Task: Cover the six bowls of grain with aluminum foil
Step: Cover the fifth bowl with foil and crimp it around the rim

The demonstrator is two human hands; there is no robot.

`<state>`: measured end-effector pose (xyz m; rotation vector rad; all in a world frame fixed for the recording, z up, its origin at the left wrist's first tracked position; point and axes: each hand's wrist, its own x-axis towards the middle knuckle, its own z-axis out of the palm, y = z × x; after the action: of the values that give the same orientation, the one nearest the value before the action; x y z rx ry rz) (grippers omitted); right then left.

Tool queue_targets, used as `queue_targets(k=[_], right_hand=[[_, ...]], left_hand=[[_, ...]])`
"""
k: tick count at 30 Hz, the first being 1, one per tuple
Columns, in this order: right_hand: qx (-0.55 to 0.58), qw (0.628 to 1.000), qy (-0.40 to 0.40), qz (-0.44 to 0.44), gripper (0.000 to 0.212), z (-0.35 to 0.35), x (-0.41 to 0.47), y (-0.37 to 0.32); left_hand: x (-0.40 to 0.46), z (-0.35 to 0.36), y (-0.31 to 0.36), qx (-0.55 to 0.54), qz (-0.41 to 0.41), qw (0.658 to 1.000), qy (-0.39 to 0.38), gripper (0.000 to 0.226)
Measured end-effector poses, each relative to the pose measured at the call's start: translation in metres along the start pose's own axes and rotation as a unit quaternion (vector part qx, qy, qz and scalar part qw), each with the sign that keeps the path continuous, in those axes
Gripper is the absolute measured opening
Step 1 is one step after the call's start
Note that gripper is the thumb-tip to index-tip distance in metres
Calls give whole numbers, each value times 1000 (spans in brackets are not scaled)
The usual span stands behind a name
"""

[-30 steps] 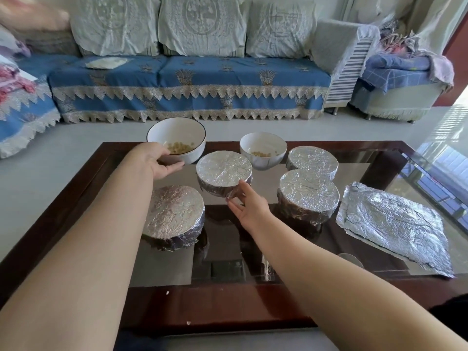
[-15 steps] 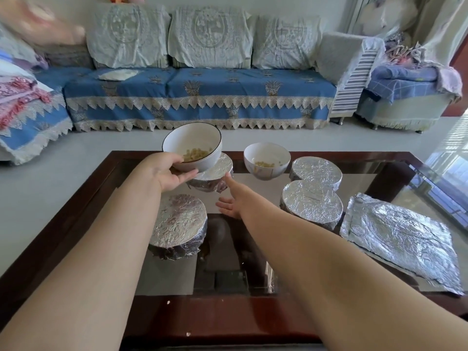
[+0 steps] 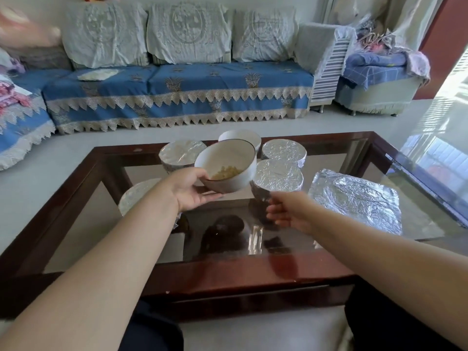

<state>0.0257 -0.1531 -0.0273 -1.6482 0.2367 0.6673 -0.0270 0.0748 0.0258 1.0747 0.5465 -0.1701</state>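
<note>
My left hand [image 3: 190, 192] grips an uncovered white bowl [image 3: 229, 167] with yellow grain inside, lifted and tilted above the glass table [image 3: 141, 224]. My right hand [image 3: 288, 211] hovers with relaxed fingers over the table, just in front of a foil-covered bowl [image 3: 278, 177]. Three other foil-covered bowls sit around: far left [image 3: 177, 154], far right [image 3: 283, 150] and near left [image 3: 138, 196], the last partly hidden by my left forearm. A second uncovered white bowl [image 3: 240, 136] stands behind the lifted one. Flat sheets of aluminium foil [image 3: 357, 198] lie on the table's right side.
The table has a dark red wooden frame [image 3: 228, 272]. A blue sofa [image 3: 177, 89] with lace covers runs along the far wall and an armchair [image 3: 374, 82] with piled cloth stands at the right. Pale floor lies between sofa and table.
My left hand has lifted the grain bowl from the far left and carried it rightwards and towards me. My right hand has left the foil-covered bowl and drawn back to the right.
</note>
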Motion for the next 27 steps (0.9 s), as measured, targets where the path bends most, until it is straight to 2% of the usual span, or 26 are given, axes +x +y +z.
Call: queue_targets(k=[2,4,8,14,23,27], right_hand=[[101,989,101,-27,21,-22,7,7],[171,975,141,-26,16,-37,12,8],[241,962,124,-14,25,-49,22,-1],[215,965,149,-32,22,-49,40,-2],[124,988,67,-67,38,-32,53,-8],[110,992,-8,-61,49,-27,61,-14]], left_hand=[[-15,10,-14,31,-9,999,-28,17],[-27,17,-27,69,-8,997,-44,19],[-40,25,-51,151,-19,986,-71,30],[-34,27,-74,201,-52,975,-80,35],[-21,21,-76,225,-58,970,-70,43],[-15,20,-75,228,-60,969,-70,45]])
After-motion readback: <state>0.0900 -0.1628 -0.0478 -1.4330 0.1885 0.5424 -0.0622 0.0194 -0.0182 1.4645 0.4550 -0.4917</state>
